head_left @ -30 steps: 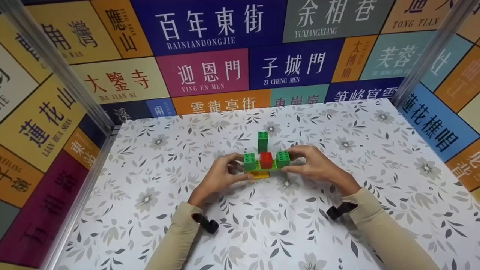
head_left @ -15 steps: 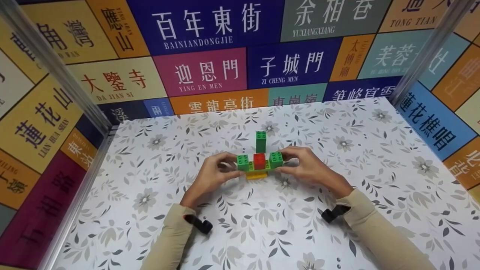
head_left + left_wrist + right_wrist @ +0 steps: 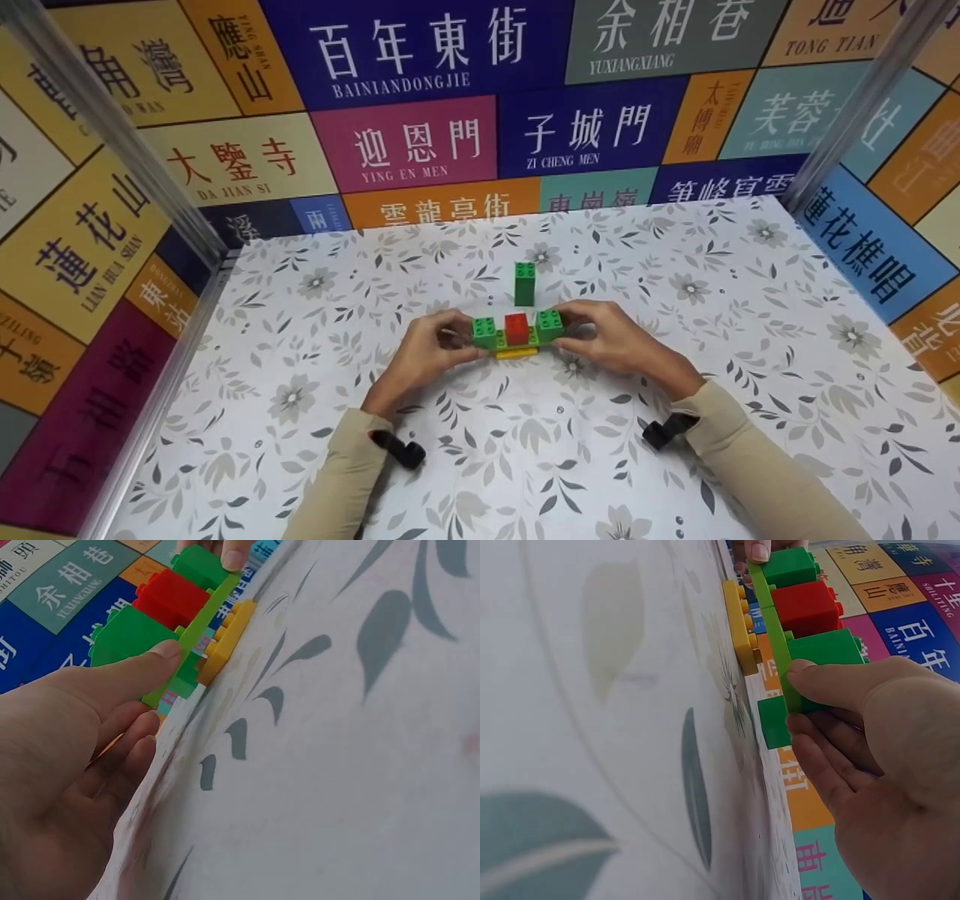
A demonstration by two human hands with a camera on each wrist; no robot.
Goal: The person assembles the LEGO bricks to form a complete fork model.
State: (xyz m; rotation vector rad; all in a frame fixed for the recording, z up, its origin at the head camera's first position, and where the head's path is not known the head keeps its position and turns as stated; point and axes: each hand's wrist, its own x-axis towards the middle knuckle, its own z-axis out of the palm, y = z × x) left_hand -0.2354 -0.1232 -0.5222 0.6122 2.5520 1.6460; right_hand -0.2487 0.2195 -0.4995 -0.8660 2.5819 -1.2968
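A light green strip point(image 3: 512, 344) carries a red brick point(image 3: 517, 329) between two green bricks point(image 3: 484, 331) point(image 3: 550, 323). My left hand point(image 3: 429, 355) pinches its left end, thumb on the near side point(image 3: 166, 651). The right hand point(image 3: 626, 343) pinches the other end, as the right wrist view also shows on the strip point(image 3: 778, 645). Under the strip lies a yellow brick point(image 3: 517, 355), studs up point(image 3: 225, 645); whether they touch I cannot tell. Behind stands an upright green stack point(image 3: 525, 286), touched by neither hand.
The white table point(image 3: 300, 465) has a grey leaf and flower pattern. Colourful panels with writing point(image 3: 405, 142) stand along its back and sides, with metal posts point(image 3: 862, 112) at the corners. Each wrist wears a black strap device point(image 3: 401, 450) point(image 3: 667, 431).
Both hands have moved the held strip with its bricks to the left, then lower, closer to the yellow brick. The green stack has stayed in place.
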